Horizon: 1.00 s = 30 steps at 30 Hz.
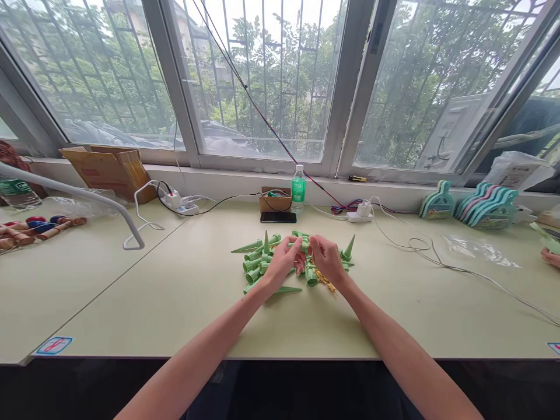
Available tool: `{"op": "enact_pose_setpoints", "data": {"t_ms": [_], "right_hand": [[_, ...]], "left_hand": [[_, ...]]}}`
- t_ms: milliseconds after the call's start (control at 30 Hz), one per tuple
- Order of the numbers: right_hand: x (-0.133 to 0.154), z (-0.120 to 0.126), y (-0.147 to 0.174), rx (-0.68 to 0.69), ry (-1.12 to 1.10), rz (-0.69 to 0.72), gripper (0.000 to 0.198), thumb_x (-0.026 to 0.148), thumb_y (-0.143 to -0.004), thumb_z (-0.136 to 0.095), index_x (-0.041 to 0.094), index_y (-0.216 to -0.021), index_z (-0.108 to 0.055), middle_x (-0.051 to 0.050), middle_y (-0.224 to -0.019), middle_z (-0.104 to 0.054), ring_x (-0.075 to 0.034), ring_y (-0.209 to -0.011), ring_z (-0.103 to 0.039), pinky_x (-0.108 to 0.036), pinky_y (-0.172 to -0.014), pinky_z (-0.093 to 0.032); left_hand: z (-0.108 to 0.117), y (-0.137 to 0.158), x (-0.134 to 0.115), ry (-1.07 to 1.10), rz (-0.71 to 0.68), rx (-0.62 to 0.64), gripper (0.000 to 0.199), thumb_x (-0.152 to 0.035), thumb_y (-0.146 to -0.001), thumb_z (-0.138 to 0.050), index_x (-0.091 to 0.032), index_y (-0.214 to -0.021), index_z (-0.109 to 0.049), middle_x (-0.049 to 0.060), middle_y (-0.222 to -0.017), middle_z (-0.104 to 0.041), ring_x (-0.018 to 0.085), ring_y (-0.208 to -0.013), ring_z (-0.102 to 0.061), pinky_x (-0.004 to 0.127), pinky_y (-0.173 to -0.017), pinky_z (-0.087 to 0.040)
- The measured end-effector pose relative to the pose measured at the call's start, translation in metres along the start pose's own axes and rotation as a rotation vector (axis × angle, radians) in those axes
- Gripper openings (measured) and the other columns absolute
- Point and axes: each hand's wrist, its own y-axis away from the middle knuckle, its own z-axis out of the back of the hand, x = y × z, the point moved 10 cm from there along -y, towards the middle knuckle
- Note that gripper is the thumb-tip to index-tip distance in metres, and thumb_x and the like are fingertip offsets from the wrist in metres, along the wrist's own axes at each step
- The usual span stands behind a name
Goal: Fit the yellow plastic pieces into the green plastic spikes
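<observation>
Over a heap of light green plastic parts, my two hands work close together. My left hand (pixel 286 261) has its thumb and fingers closed on a small green plastic tube (pixel 298 247). Beside it on the right, my right hand (pixel 327 256) is closed, its fingers bent inward; what it pinches is hidden. Around them lie ribbed green tubes (pixel 252 276) and pointed green cones (pixel 349 248), a few of the cones upright. Another open-ended green tube (pixel 311 276) lies just below my hands, next to small yellow plastic pieces (pixel 326 282).
Behind the heap are a black phone (pixel 278 217), a small cardboard box (pixel 275 201) and a water bottle (pixel 298 189). White cables (pixel 431 251) cross the table on the right, near turquoise plastic boards (pixel 487 205). A grey metal tube (pixel 100 201) reaches in from the left. Another person's hand (pixel 551 256) shows far right.
</observation>
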Motion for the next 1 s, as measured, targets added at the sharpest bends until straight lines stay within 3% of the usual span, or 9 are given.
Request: {"op": "enact_pose_setpoints", "data": {"t_ms": [367,1000], "right_hand": [[-0.0059,-0.0076,0.0006,0.064,-0.060,-0.041,0.044,0.052,-0.099,-0.032,0.022,-0.066,-0.036,0.005,-0.050,-0.039,-0.012,-0.048,-0.039,-0.025,-0.051,-0.032],[-0.0064,-0.0112,0.0007,0.097,-0.071,-0.058,0.044,0.052,-0.099,-0.031,0.022,-0.067,-0.039,0.005,-0.052,-0.041,-0.012,-0.049,-0.038,-0.025,-0.051,-0.032]], "left_hand": [[0.0002,0.0001,0.0034,0.022,0.008,0.043,0.039,-0.055,-0.084,-0.061,-0.019,-0.095,-0.048,-0.001,-0.065,-0.057,0.011,-0.047,-0.053,0.022,-0.041,-0.039],[0.0009,0.0019,-0.0014,0.025,0.012,0.021,0.041,-0.053,-0.079,-0.067,-0.019,-0.094,-0.048,-0.002,-0.067,-0.057,0.010,-0.047,-0.053,0.022,-0.041,-0.038]]}}
